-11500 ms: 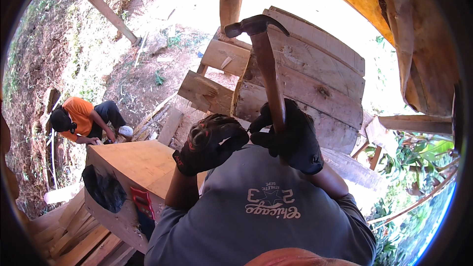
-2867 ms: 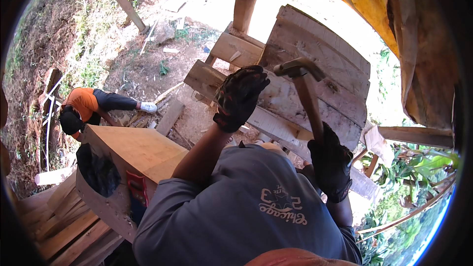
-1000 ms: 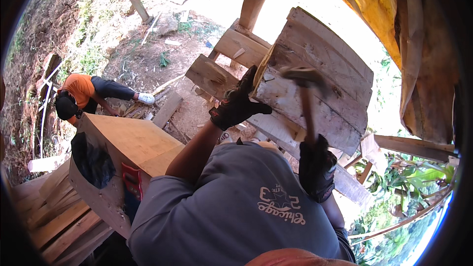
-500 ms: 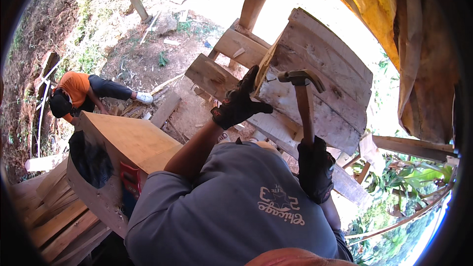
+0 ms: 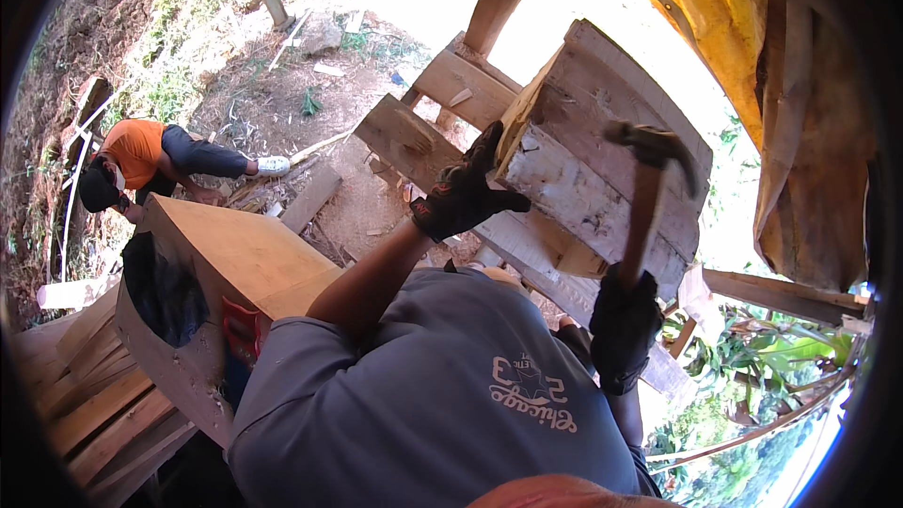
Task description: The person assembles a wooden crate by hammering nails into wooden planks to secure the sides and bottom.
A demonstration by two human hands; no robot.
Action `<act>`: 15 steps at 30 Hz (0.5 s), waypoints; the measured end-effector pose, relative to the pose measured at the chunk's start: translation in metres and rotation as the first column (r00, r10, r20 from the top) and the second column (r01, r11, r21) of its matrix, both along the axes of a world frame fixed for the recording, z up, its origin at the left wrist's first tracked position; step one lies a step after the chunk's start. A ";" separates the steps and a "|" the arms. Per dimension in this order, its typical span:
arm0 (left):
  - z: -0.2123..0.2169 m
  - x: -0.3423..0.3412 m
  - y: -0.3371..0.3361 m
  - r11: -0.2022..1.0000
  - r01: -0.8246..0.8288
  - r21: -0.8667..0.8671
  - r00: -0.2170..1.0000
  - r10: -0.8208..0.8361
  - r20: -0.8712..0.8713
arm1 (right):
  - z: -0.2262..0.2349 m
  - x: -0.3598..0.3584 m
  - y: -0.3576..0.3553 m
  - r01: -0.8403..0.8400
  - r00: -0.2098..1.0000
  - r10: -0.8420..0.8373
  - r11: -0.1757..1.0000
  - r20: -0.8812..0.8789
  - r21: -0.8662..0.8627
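My right hand [image 5: 625,329], in a dark work glove, is closed round the wooden handle of a claw hammer [image 5: 641,216]. The hammer's head is raised over a box-like piece made of rough wooden planks [image 5: 564,179], apart from the wood and slightly blurred. My left hand [image 5: 467,190], gloved too, lies by the left edge of that plank box with fingers and thumb spread. Whether its palm presses on the wood I cannot tell. The box rests tilted on a rough wooden bench [image 5: 404,136].
A person in an orange top [image 5: 134,150] bends down at the left. Nearer me stands a wooden cabinet-like piece [image 5: 249,249] with a red-handled saw [image 5: 242,329] beside it. Stacked planks [image 5: 103,423] lie lower left. A yellow tarp [image 5: 696,5] hangs at the upper right.
My right hand has moved right and slightly down, carrying the hammer's head away from the box's left edge. The left hand keeps its spread shape by the box.
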State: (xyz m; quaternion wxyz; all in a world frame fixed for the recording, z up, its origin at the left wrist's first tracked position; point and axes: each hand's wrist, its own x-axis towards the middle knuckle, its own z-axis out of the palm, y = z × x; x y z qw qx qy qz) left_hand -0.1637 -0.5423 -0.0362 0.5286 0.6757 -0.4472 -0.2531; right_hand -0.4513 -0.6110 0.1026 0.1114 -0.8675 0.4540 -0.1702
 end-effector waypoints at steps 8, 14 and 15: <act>-0.002 -0.002 -0.010 0.998 0.010 -0.063 0.999 -0.007 0.042 | -0.014 0.001 0.017 -0.059 0.967 0.068 0.997 0.244 -0.041; 0.003 0.000 -0.004 1.000 -0.016 -0.019 1.000 0.017 0.009 | 0.011 0.003 0.006 0.081 0.942 -0.152 0.968 0.299 0.236; 0.001 -0.001 0.000 1.000 -0.025 -0.013 1.000 0.025 0.006 | 0.022 0.004 0.007 0.088 0.795 -0.308 0.911 0.523 0.403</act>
